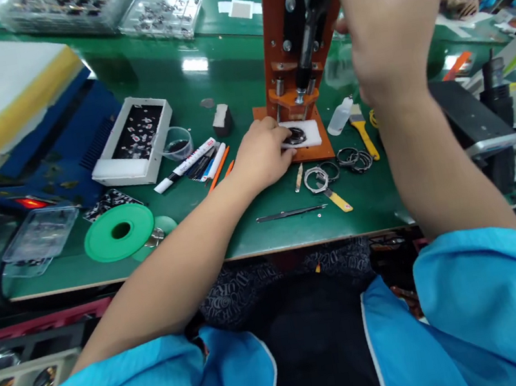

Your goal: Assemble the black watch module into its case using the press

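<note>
Big green bench (231, 86), orange press (272, 21) standing on it, dark lever (309, 35) angled up. Right hand (393, 8) has its fingers curled round the lever's top, some cropped off. Left hand (262, 156) is loosely bent by the white block (312, 133), can't tell if it's pinching anything. Dark round piece (297, 136) sits on that block, at the press's base.

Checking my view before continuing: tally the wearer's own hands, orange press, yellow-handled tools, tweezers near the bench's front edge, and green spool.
Hands: 2 (left hand, right hand)
Orange press: 1
Yellow-handled tools: 2 (brush, short tool)
Tweezers: 1
Green spool: 1
Total: 7
</note>
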`<state>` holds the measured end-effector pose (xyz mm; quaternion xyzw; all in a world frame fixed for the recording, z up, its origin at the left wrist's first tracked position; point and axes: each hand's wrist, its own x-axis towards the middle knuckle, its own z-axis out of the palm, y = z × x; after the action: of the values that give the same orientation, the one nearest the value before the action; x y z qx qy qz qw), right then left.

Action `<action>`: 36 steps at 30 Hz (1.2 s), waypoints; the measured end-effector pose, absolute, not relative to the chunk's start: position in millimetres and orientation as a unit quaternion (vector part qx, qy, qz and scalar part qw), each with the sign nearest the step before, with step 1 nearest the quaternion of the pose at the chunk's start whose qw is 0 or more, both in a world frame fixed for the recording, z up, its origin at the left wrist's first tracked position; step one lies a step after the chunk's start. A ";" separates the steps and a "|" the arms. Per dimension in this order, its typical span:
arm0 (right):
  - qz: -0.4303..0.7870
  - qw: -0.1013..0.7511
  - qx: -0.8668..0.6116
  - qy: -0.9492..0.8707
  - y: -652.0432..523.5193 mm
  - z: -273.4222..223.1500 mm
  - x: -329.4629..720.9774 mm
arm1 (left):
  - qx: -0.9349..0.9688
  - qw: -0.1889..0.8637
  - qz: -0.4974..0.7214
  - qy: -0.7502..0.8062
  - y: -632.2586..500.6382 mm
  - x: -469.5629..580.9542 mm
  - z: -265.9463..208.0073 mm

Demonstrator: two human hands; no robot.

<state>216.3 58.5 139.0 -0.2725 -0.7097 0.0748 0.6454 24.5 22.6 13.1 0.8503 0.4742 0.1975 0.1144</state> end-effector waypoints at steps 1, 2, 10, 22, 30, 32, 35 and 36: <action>0.000 0.657 -0.230 -0.718 54.9 119.7 221.9 | 0.850 0.114 0.196 0.475 22.5 24.8 13.3; -0.047 0.655 -0.253 -0.711 50.4 99.7 227.5 | 0.850 0.113 0.196 0.476 22.6 24.8 13.3; -0.014 0.237 -0.426 -0.873 41.0 3.5 250.0 | 0.840 0.115 0.255 0.465 32.4 22.4 1.2; 0.070 0.385 -0.491 -0.778 44.6 -0.4 247.4 | 0.788 0.167 0.340 0.486 29.3 22.6 3.0; 0.393 0.546 -0.497 -0.549 32.1 10.0 231.6 | 0.770 0.204 0.383 0.468 17.3 29.3 6.4; 0.444 0.550 -0.485 -0.514 29.9 11.2 229.1 | 0.778 0.188 0.377 0.466 14.4 29.7 8.1; 0.497 0.538 -0.465 -0.498 26.4 12.8 229.3 | 0.795 0.151 0.357 0.466 11.7 28.8 10.0; 0.509 0.529 -0.459 -0.499 25.1 13.5 229.8 | 0.800 0.143 0.353 0.464 11.3 28.3 10.3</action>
<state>229.8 25.1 13.5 -0.4592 -0.4995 0.5095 0.5293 28.3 11.3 10.3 0.7998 0.4642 0.3528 0.1426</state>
